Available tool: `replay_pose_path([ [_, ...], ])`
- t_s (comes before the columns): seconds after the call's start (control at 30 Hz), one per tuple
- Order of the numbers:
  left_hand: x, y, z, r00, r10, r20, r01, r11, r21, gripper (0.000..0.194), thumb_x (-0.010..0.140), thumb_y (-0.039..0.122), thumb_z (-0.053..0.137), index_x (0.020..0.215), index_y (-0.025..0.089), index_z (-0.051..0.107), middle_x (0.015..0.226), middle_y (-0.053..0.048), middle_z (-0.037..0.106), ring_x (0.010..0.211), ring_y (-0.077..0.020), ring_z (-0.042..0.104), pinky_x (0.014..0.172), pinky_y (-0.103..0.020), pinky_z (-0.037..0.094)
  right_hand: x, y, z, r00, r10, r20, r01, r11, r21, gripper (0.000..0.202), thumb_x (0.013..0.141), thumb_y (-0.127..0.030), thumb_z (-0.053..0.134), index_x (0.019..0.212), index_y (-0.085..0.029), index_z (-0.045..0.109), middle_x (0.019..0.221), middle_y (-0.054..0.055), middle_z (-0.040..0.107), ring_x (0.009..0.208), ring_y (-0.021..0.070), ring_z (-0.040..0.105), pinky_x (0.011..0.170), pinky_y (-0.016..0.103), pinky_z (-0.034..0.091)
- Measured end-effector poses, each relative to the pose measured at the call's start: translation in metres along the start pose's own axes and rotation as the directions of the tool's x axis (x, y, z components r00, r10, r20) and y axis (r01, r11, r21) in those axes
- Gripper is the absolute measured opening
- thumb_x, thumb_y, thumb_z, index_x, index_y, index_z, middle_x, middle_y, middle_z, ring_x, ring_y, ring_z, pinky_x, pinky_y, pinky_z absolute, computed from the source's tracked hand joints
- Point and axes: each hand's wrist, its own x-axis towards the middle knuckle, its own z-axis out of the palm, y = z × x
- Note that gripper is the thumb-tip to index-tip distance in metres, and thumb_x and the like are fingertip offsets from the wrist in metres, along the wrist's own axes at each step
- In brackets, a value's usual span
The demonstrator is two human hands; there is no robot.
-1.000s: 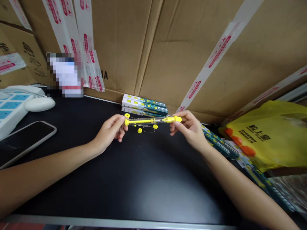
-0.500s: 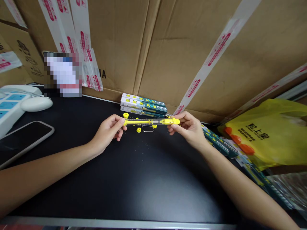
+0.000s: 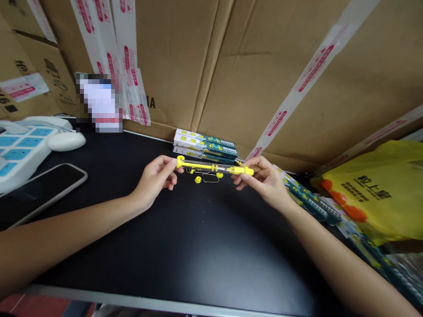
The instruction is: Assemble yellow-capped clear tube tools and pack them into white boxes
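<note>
Between my two hands is a clear tubular spring scale (image 3: 201, 165) with yellow ends and a yellow rod inside. My left hand (image 3: 157, 175) pinches its left end between thumb and fingers. At the other end, the thumb and fingers of my right hand (image 3: 266, 181) close on the yellow cap. The tube is held above the black table, its right end slightly lower in view. Just behind and below it lie a small yellow cap (image 3: 198, 179), a bent metal wire hook (image 3: 210, 181) and other small yellow pieces, partly hidden by the tube.
Flat printed boxes (image 3: 205, 143) are stacked against a large cardboard box (image 3: 172, 66). More such boxes (image 3: 307, 200) line the right side, beside a yellow plastic bag (image 3: 383, 193). On the left are a phone (image 3: 42, 191), a white mouse (image 3: 66, 141) and a power strip (image 3: 29, 143).
The spring scale has tilted a little, its right end now lower than its left. Both hands keep their hold. The whole view has shifted slightly, with the surroundings moving right.
</note>
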Motion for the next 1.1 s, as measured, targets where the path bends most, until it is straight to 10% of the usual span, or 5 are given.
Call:
replay_pose_path([
  [0.67, 0.0018, -0.0038, -0.0006, 0.994, -0.067, 0.081, 0.054, 0.986, 0.158, 0.017, 0.084, 0.033, 0.059, 0.081, 0.019, 0.050, 0.058, 0.005, 0.052, 0.052, -0.0084, 0.051, 0.049, -0.019, 0.042, 0.0057, 0.0099, -0.0092, 0.997, 0.071, -0.026, -0.067, 0.989, 0.133, 0.029, 0.075, -0.033, 0.075, 0.090, -0.021, 0.053, 0.074, 0.000, 0.070, 0.060, 0.0139, 0.067, 0.052, 0.028, 0.061],
  [1.1, 0.0044, -0.0059, -0.0020, 0.995, -0.078, 0.066, 0.064, 0.978, 0.197, 0.026, 0.080, 0.038, 0.064, 0.084, 0.018, 0.049, 0.080, 0.001, 0.059, 0.054, -0.0064, 0.053, 0.048, -0.019, 0.044, 0.0035, 0.0077, -0.0029, 0.998, 0.068, -0.018, -0.065, 0.988, 0.138, 0.029, 0.076, -0.030, 0.075, 0.091, -0.020, 0.052, 0.078, 0.002, 0.072, 0.064, 0.0143, 0.069, 0.053, 0.026, 0.061],
])
